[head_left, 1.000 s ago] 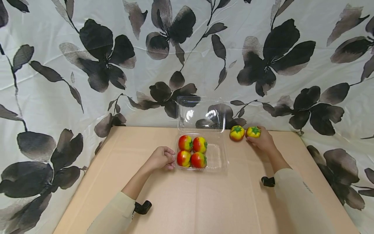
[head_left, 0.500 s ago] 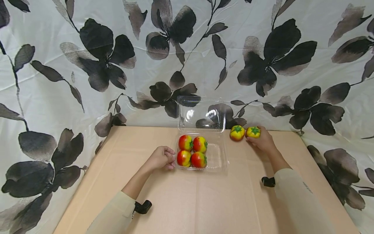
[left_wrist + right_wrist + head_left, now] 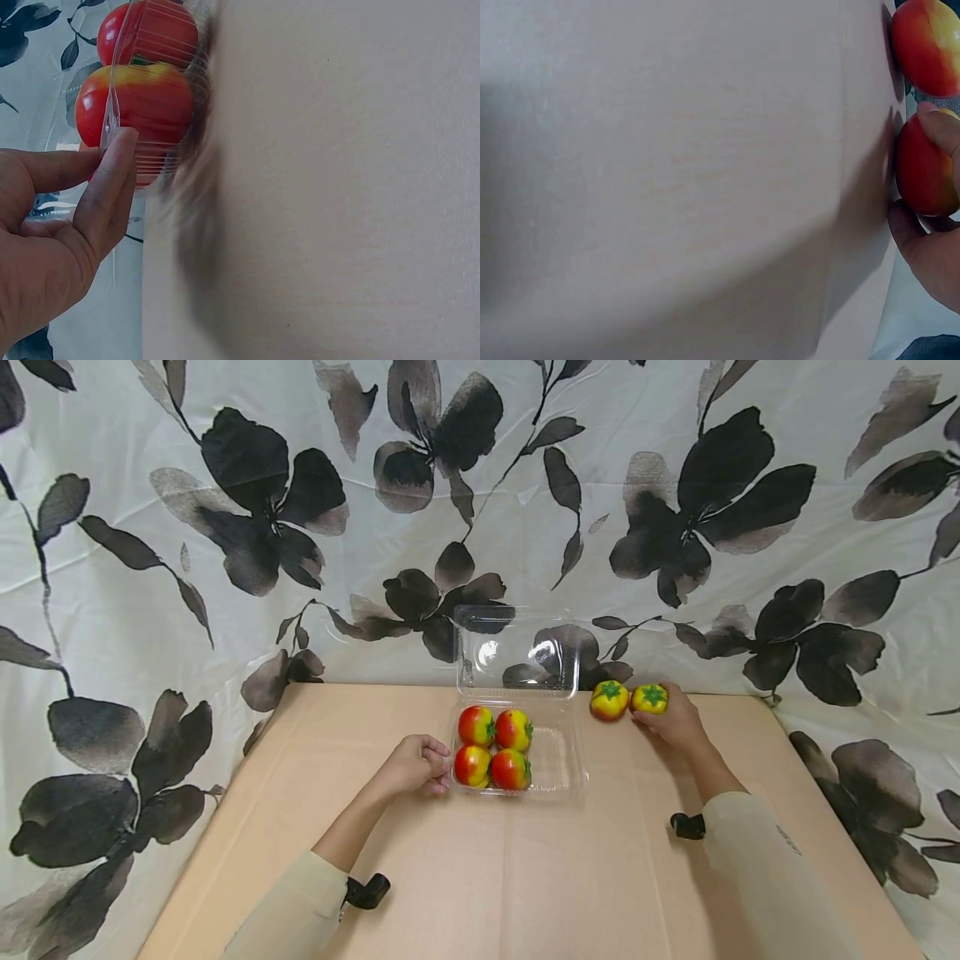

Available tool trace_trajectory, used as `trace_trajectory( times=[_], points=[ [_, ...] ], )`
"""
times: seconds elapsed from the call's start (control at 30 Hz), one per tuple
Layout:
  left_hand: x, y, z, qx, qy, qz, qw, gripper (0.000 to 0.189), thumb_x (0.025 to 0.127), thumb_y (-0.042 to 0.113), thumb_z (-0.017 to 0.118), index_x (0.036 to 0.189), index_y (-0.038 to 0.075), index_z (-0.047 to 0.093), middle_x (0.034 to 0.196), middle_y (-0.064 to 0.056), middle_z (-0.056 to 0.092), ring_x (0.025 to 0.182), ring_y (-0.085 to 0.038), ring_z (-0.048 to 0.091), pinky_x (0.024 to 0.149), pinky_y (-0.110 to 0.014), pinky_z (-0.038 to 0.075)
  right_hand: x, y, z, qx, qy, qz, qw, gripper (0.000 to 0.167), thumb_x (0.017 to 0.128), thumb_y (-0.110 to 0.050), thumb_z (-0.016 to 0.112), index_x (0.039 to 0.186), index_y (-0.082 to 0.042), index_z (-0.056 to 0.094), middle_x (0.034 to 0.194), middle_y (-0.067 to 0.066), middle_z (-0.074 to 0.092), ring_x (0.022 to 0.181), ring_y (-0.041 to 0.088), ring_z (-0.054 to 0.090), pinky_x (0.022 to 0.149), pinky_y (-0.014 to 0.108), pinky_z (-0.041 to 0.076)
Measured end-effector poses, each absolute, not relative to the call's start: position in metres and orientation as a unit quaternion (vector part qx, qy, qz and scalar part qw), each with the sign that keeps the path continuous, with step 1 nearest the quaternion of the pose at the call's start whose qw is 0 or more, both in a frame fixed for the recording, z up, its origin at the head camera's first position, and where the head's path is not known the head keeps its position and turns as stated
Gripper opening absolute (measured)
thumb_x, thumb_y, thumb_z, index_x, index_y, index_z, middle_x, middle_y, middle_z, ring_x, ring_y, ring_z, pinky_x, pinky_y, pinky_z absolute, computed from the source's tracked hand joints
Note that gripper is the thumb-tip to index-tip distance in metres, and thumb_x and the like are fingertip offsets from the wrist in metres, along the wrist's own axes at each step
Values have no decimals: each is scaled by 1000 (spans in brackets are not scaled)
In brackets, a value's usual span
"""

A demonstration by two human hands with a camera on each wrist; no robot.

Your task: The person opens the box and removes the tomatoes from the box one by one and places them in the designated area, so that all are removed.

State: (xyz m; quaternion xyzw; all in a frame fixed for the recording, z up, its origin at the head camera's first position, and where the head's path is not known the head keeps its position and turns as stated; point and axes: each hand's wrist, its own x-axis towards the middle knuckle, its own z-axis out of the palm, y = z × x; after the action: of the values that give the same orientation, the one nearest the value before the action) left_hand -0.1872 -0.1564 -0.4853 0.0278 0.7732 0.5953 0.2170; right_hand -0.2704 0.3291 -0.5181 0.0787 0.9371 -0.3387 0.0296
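Tan tabletop (image 3: 585, 877) spreads in front of the clear clamshell container (image 3: 557, 760) and ends just behind it. Left of the container, the left hand (image 3: 414, 766) pinches its side wall between thumb and fingers; the plastic looks thin, so a tug or hard squeeze could tilt it. Inside, four red-and-yellow persimmons (image 3: 510, 770) crowd the container's left part, and such a tilt could send them rolling into the bare right part. To the right of the container, near the table's far edge, the right hand (image 3: 677, 720) grasps a held persimmon (image 3: 649, 698), thumb on one side, fingers on the other; its skin looks glossy, so a weak grip might let it slip over that edge. A loose persimmon (image 3: 608, 702) sits just beside it, nearer the container, where a nudge from the thumb could roll it off too. Behind the container, the raised lid (image 3: 517, 652) could drop if jolted, and beyond hangs a floral curtain (image 3: 555, 393)
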Motion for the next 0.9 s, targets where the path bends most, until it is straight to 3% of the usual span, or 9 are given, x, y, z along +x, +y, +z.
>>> trace_trajectory(
  times=[0.9],
  points=[
    [-187,-156,-487,21,776,593,217,22,94,-10,62,115,-13,55,80,-16,67,63,-20,71,67,-42,67,-271,332,-519,80,939,-333,36,100,94,-32,75,159,10,11,154,38,32,138,55,37,121,68,31]
  ],
)
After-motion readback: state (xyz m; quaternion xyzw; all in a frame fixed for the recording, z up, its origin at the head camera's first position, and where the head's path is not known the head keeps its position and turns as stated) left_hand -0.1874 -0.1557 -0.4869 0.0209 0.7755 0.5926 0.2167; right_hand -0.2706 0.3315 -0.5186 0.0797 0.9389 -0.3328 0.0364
